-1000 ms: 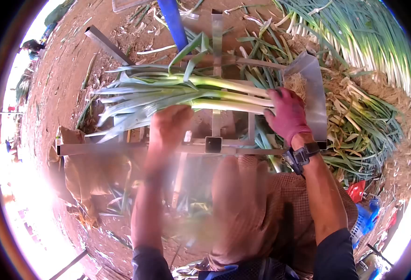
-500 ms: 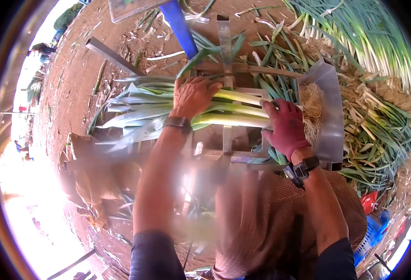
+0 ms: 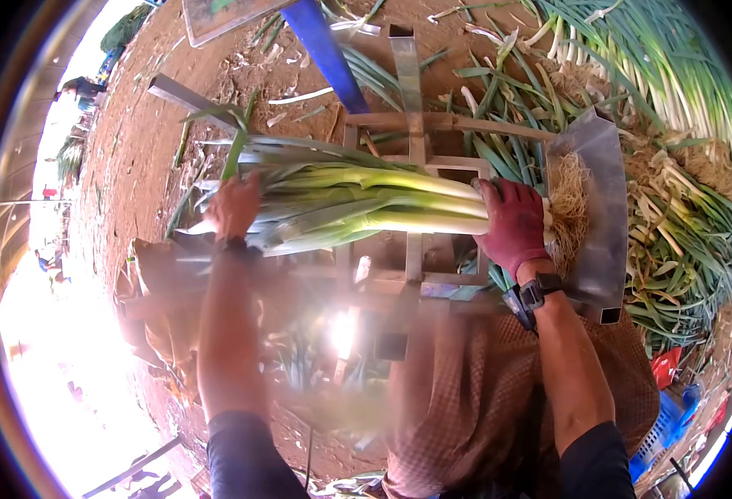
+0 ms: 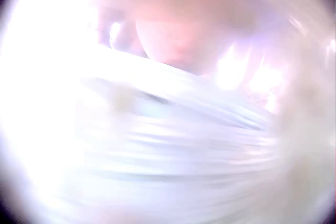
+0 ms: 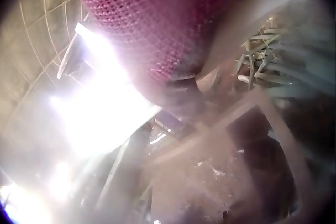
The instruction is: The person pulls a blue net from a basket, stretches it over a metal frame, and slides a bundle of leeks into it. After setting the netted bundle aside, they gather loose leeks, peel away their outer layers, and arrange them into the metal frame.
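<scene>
A bundle of leeks [image 3: 382, 195] lies across a metal frame [image 3: 416, 125], white ends to the right and leaves to the left. My right hand [image 3: 515, 220], in a dark red glove, grips the white stalks just short of the roots [image 3: 569, 204]. Red knit glove fabric [image 5: 152, 19] fills the top of the right wrist view. At the leafy end my bare left hand [image 3: 234, 206], blurred, grips the leaves, and a green leaf [image 3: 234, 154] loops up beside it. Washed-out leaves [image 4: 184, 155] streak across the left wrist view.
An upright metal plate [image 3: 594, 241] closes the frame's right end. Beyond it lie loose leeks [image 3: 682, 224] and a large leek pile [image 3: 657, 66]. A blue post [image 3: 324, 54] stands behind the frame. A brown checked cloth [image 3: 482, 399] covers my lap.
My left hand has gone from a fist at the near side to over the middle of the bundle, then left to the leaf ends. My right hand stays at the root end.
</scene>
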`<state>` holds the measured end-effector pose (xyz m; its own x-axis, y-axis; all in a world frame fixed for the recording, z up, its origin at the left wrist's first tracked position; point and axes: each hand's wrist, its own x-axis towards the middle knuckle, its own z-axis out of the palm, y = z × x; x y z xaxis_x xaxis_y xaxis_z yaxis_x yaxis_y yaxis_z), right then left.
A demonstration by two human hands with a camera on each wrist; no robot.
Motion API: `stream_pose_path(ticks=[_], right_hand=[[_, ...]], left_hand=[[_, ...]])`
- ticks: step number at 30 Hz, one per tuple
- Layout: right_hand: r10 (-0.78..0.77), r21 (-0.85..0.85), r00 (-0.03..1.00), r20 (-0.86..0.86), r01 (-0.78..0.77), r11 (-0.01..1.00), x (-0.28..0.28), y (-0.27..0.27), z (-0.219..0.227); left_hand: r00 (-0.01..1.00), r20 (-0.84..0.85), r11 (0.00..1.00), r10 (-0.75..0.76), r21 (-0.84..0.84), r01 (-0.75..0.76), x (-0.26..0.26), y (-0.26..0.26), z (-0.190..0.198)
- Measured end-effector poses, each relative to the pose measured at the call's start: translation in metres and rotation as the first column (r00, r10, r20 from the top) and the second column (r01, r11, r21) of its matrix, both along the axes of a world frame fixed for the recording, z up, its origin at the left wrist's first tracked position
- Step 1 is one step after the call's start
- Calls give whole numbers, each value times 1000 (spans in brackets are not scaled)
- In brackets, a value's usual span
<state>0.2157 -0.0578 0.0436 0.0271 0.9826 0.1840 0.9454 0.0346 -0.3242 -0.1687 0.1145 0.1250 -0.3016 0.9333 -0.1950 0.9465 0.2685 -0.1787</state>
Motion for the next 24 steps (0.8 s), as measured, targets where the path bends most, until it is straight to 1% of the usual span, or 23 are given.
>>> stream_pose_path(ticks=[1,2,3,4,5,6,7,8,9,11,12,13,15,16,18,19,21,23,24], right_hand=[[-1,7,1000,-4,1,1000,-1,0,1],[2,2,1000,-4,-2,1000,-1,1,3],[28,-1,999,-43,-28,1000,0,1,5],[50,-7,996,-80,-50,999,3,0,9],[46,-19,996,-75,-47,999,4,-4,18],[56,20,994,-92,-55,998,4,-7,27],[67,61,992,-109,-61,996,4,-9,38],[99,55,990,-105,-93,994,5,-16,46],[96,48,990,-102,-91,995,2,-21,43],[157,-59,984,-85,-162,985,-6,-30,31],[131,-4,990,-43,-132,991,-11,-30,25],[122,-7,992,-38,-123,992,-10,-29,18],[140,81,990,-32,-137,987,-6,-26,9],[133,75,991,-34,-130,989,-5,-33,11],[182,48,983,-2,-181,982,-4,-53,19],[182,42,983,-1,-182,982,-3,-65,20],[158,-99,981,-114,-169,981,0,-87,21],[148,-104,983,-109,-159,982,-1,-90,14],[125,-38,988,-95,-129,991,-2,-86,11]], left_hand=[[996,48,997,76,-13,-76,-25,1,-4],[983,184,998,12,64,-24,-53,1,-20],[983,186,998,14,58,-26,-53,-3,-21],[988,126,981,-86,183,62,-46,-8,-19],[982,57,942,-179,298,155,-35,-14,-15],[953,66,880,-295,408,244,-24,-21,-13],[943,-10,830,-332,473,297,-2,-30,-7],[883,-58,723,-466,550,418,10,-34,-9],[804,-120,591,-583,616,521,21,-38,-13],[679,86,574,-729,618,538,56,-51,-22],[628,76,531,-774,618,580,71,-59,-28],[567,103,497,-817,624,603,82,-64,-35],[570,124,495,-812,665,559,94,-82,-45],[565,129,495,-815,662,563,92,-91,-46],[566,204,546,-799,639,541,84,-108,-47],[573,229,571,-787,622,536,83,-122,-45],[588,273,610,-761,611,505,85,-147,-41],[603,293,638,-742,587,499,84,-160,-47],[622,250,624,-743,595,506,85,-161,-49]])
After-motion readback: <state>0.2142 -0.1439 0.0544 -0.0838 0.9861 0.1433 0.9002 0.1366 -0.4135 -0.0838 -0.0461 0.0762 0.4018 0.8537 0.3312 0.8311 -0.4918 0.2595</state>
